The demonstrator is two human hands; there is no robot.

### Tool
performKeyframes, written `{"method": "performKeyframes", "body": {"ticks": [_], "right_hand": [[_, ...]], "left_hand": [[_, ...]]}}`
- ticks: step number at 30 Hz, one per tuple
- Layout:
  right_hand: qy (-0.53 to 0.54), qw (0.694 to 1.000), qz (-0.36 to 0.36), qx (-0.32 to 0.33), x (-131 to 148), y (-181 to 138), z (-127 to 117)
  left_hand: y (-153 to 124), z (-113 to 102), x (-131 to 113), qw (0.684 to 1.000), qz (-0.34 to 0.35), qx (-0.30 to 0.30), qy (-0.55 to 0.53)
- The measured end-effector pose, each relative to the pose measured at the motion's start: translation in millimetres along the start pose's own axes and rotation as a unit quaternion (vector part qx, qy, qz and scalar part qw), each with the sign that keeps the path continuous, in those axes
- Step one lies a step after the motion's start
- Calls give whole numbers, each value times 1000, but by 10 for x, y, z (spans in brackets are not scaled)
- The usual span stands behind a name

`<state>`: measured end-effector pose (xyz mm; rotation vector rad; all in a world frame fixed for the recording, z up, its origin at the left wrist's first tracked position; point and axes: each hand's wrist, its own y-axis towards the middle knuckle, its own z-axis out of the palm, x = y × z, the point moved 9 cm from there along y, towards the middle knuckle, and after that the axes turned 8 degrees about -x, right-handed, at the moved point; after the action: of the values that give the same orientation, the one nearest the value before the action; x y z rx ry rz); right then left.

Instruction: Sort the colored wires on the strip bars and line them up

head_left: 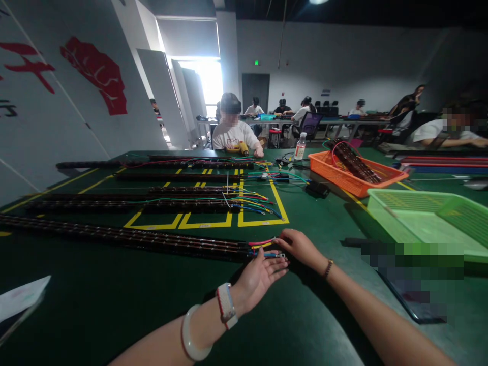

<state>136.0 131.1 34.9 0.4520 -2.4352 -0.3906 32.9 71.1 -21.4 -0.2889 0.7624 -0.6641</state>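
Note:
A long dark cable bundle (152, 239) lies across the near part of the table, with short coloured wires coming out of its right end. My left hand (261, 277) is palm up with fingers stretched out below that end. A blue wire (267, 254) tipped with a metal ring terminal (282, 255) lies over its fingers, near the thumb. From the right, my right hand (297, 245) pinches the tip of a red wire (261, 243); its fingertips partly hide that tip. A yellow wire (261, 247) shows just below the red one.
More cable bundles (183, 205) lie beyond, across yellow tape outlines (259, 222). An orange basket (324, 175) holds a bundle; a green basket (415, 195) stands at right. A phone-like dark object (412, 300) is near my right forearm. A bottle (300, 147) and a person (236, 134) are opposite.

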Motion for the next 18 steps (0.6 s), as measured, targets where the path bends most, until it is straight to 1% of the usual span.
{"method": "performKeyframes", "body": {"ticks": [7,10,12,14,16,18], "right_hand": [[7,998,-7,-54,-70,168,41],[32,998,8,-57,-107,174,61],[36,998,14,-43,-124,148,68],[22,999,21,-16,-149,107,74],[-2,999,41,30,-196,54,95],[-3,994,75,80,-250,-10,119]], "left_hand": [[18,10,-6,1000,-3,18,-19],[41,4,-1,999,-7,20,-30],[58,-5,10,999,-9,21,-32],[77,-23,21,999,-9,21,-34],[92,-37,37,999,-9,23,-30],[99,-43,53,999,-10,27,-21]]}}
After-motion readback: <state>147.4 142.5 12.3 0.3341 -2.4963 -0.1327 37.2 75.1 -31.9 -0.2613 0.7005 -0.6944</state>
